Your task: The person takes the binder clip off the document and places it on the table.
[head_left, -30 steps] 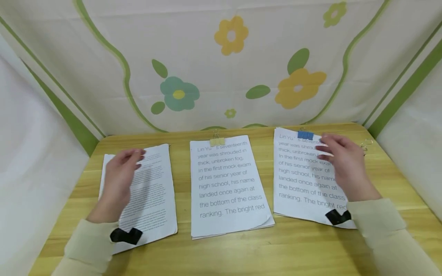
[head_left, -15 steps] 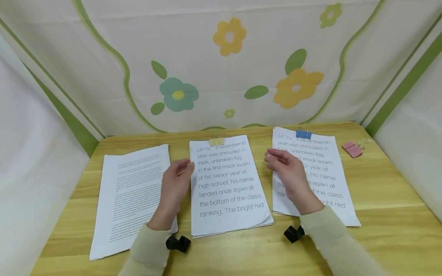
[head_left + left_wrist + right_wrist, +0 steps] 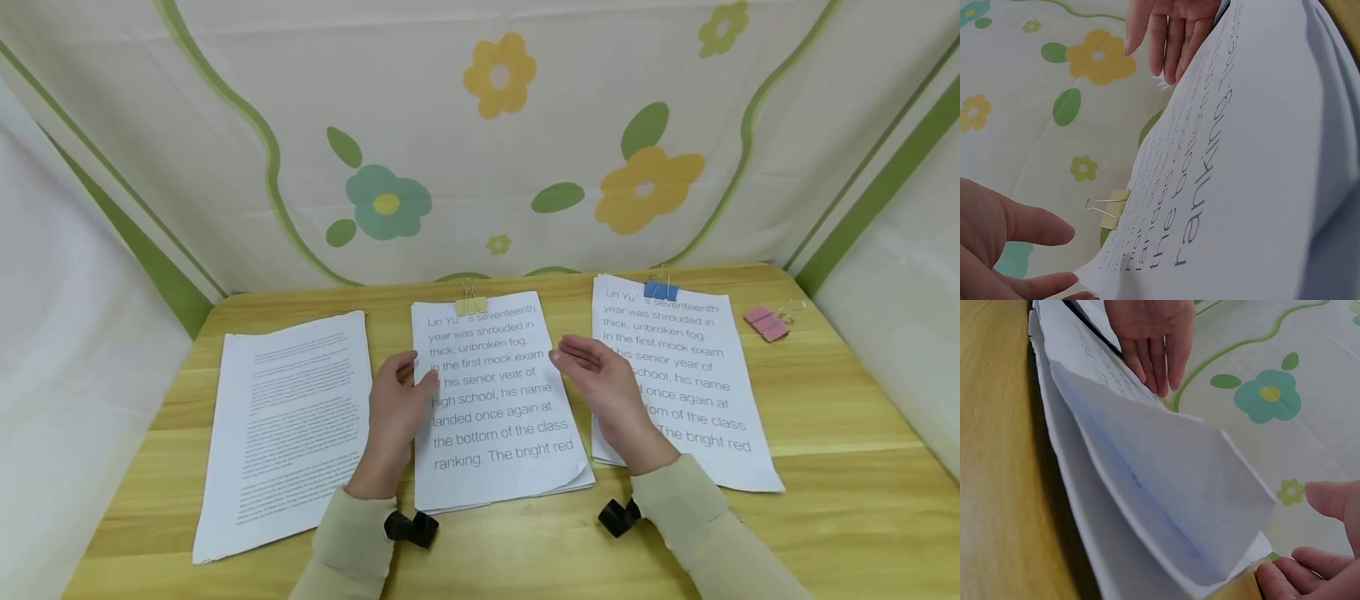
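Middle stack of white printed paper (image 3: 495, 417): on the pale wooden table (image 3: 517, 554), long axis pointing away from the person.
Yellow binder clip (image 3: 471, 307): on its far edge.
Left hand (image 3: 396, 404): seemingly nearer, thumb overlapping left edge; fingers loosely parted, holding nothing.
Right hand (image 3: 610, 389): beside right edge; fingers relaxed, empty; contact unclear.

Printed stack (image 3: 1254, 162): yellow binder clip (image 3: 1114, 209) on its top edge. Left hand (image 3: 988, 228): beside its left edge. Right hand (image 3: 1175, 37): beside its right edge. Floral cloth (image 3: 1022, 147): behind it.
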Action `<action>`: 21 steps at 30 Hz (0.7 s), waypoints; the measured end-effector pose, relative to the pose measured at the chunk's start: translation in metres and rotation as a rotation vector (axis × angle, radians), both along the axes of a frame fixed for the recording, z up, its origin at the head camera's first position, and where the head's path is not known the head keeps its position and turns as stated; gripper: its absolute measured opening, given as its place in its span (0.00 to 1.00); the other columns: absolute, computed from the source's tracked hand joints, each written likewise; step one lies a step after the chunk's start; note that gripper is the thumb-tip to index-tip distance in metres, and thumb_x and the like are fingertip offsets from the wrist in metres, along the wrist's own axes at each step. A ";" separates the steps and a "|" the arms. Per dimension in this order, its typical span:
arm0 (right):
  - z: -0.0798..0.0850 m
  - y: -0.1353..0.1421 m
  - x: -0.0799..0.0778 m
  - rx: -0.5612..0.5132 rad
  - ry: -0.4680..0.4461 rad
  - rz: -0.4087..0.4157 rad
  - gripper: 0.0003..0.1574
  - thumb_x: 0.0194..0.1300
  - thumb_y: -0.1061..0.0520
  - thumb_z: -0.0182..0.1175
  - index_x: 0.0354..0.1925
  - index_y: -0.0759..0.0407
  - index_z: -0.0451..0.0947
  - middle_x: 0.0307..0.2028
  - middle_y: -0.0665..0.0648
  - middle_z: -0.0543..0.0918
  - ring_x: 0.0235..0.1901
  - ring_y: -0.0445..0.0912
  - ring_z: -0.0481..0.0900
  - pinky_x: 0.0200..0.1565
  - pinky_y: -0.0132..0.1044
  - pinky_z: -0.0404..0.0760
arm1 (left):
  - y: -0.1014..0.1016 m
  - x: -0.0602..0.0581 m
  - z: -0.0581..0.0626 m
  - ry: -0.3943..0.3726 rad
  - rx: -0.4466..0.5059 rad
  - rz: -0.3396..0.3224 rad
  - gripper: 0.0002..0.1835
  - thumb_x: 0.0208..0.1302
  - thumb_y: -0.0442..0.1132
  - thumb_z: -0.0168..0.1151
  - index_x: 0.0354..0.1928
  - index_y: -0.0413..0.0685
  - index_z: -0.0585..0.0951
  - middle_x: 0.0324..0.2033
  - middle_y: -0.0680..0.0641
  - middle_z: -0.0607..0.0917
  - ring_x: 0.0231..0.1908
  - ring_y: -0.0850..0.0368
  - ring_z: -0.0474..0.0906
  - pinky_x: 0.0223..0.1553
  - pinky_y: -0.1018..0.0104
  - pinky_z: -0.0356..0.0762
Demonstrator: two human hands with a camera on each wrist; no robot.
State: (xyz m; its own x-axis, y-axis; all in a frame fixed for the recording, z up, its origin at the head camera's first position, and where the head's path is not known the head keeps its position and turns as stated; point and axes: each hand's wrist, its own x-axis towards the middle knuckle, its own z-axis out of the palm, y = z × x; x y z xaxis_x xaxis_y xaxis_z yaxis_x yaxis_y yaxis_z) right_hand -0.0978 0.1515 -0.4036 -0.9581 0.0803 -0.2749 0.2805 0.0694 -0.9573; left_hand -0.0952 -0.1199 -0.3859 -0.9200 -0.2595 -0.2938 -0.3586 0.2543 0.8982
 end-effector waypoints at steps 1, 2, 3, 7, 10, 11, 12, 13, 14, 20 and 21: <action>0.001 0.000 0.000 0.002 -0.002 0.003 0.39 0.75 0.50 0.70 0.76 0.59 0.71 0.74 0.58 0.77 0.73 0.52 0.75 0.75 0.42 0.73 | 0.000 -0.001 -0.001 -0.005 0.008 0.005 0.30 0.76 0.38 0.64 0.76 0.43 0.71 0.74 0.39 0.72 0.72 0.41 0.74 0.74 0.48 0.74; 0.001 0.000 0.000 0.006 -0.005 0.006 0.39 0.75 0.51 0.70 0.77 0.59 0.70 0.74 0.58 0.77 0.73 0.52 0.76 0.75 0.41 0.74 | -0.001 -0.001 -0.001 -0.006 0.010 0.009 0.30 0.76 0.37 0.64 0.76 0.43 0.71 0.74 0.39 0.72 0.72 0.41 0.74 0.74 0.48 0.74; 0.001 0.000 0.000 0.008 -0.006 0.011 0.39 0.74 0.52 0.70 0.77 0.59 0.70 0.74 0.59 0.77 0.73 0.52 0.76 0.74 0.39 0.75 | -0.001 -0.002 -0.002 -0.010 0.013 0.012 0.31 0.75 0.37 0.64 0.77 0.43 0.70 0.74 0.39 0.72 0.72 0.42 0.74 0.74 0.49 0.74; 0.001 -0.001 0.001 0.012 -0.009 0.030 0.40 0.73 0.54 0.71 0.77 0.60 0.69 0.75 0.59 0.76 0.75 0.52 0.75 0.73 0.38 0.75 | -0.001 -0.003 -0.002 -0.030 0.018 0.014 0.32 0.75 0.37 0.65 0.78 0.43 0.69 0.74 0.40 0.73 0.73 0.42 0.74 0.75 0.48 0.73; 0.002 -0.002 0.002 0.026 -0.007 0.046 0.40 0.73 0.55 0.71 0.77 0.60 0.69 0.75 0.58 0.76 0.75 0.52 0.73 0.74 0.39 0.75 | -0.002 -0.003 -0.001 -0.041 0.031 0.006 0.34 0.75 0.37 0.65 0.79 0.43 0.68 0.74 0.40 0.74 0.73 0.42 0.74 0.75 0.48 0.73; 0.002 -0.003 0.002 0.032 -0.005 0.050 0.40 0.73 0.55 0.71 0.77 0.60 0.69 0.75 0.58 0.75 0.75 0.52 0.73 0.74 0.39 0.75 | -0.002 -0.003 -0.001 -0.042 0.037 0.003 0.34 0.75 0.37 0.64 0.79 0.43 0.67 0.74 0.40 0.74 0.73 0.42 0.74 0.75 0.48 0.73; 0.003 -0.003 0.002 0.037 -0.005 0.052 0.40 0.73 0.55 0.71 0.77 0.59 0.70 0.75 0.58 0.75 0.76 0.52 0.73 0.74 0.39 0.75 | -0.002 -0.002 0.000 -0.043 0.041 -0.001 0.34 0.75 0.37 0.64 0.80 0.43 0.67 0.73 0.40 0.74 0.73 0.42 0.74 0.75 0.48 0.73; 0.003 -0.003 0.002 0.040 -0.004 0.053 0.40 0.73 0.55 0.71 0.77 0.59 0.70 0.75 0.58 0.75 0.76 0.52 0.73 0.74 0.40 0.74 | -0.002 -0.002 0.000 -0.042 0.042 -0.005 0.34 0.75 0.37 0.64 0.80 0.43 0.67 0.73 0.40 0.74 0.72 0.42 0.74 0.75 0.48 0.73; 0.003 -0.004 0.002 0.042 -0.001 0.055 0.40 0.73 0.55 0.71 0.77 0.59 0.70 0.76 0.58 0.75 0.76 0.52 0.73 0.75 0.41 0.74 | -0.003 -0.002 0.001 -0.039 0.042 -0.007 0.34 0.75 0.37 0.64 0.80 0.43 0.67 0.73 0.40 0.74 0.72 0.42 0.74 0.75 0.48 0.73; 0.002 -0.003 0.002 0.041 -0.006 0.060 0.40 0.73 0.55 0.70 0.77 0.59 0.69 0.76 0.58 0.75 0.76 0.53 0.72 0.77 0.47 0.71 | -0.005 0.000 0.001 -0.021 0.062 0.000 0.34 0.75 0.35 0.64 0.79 0.41 0.68 0.72 0.39 0.75 0.71 0.41 0.75 0.75 0.47 0.73; 0.002 -0.003 0.002 0.038 -0.009 0.062 0.40 0.73 0.55 0.70 0.77 0.59 0.69 0.76 0.58 0.74 0.76 0.53 0.72 0.77 0.47 0.71 | -0.005 0.000 0.001 -0.023 0.065 0.002 0.34 0.74 0.35 0.64 0.79 0.41 0.68 0.72 0.38 0.76 0.71 0.41 0.75 0.75 0.47 0.73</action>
